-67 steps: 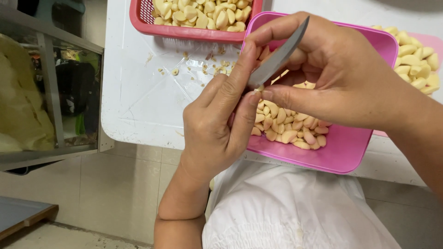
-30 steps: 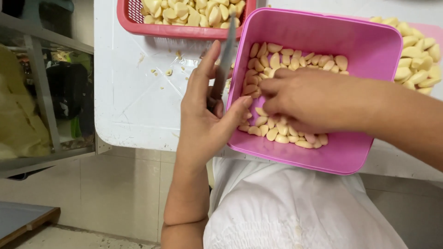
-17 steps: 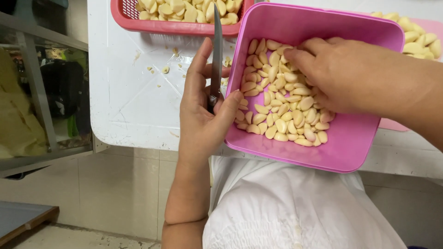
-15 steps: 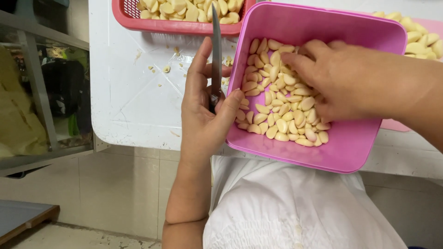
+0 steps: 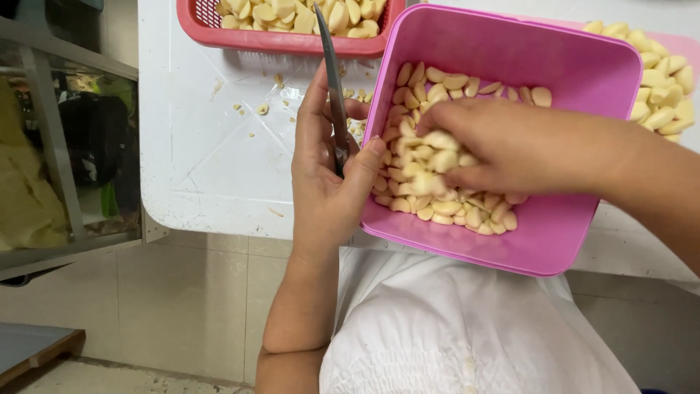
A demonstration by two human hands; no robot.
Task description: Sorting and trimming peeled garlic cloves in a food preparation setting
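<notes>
Since half a second ago the right hand [image 5: 510, 149] has closed over the heap and come up a little, and now a loose clutch of peeled garlic cloves [image 5: 430, 157] shows under its curled fingers, where before it lay spread on top of them. The left hand [image 5: 328, 175] has hardly shifted: it grips a small knife [image 5: 334, 95], blade pointing away toward the far edge of the desk [image 5: 197, 146], thumb pressed against the near left wall of the pink tub [image 5: 576, 73].

The tub sits on the near edge of the desk, partly overhanging it, and holds the rest of the cloves. Beyond the knife tip, a red basket [image 5: 284, 40] at the far edge holds more garlic. Another pile lies on a pink tray [image 5: 674, 44] at the right.

I judge this the picking-up step; next, the right hand would need to single out one clove and bring it to the blade.
</notes>
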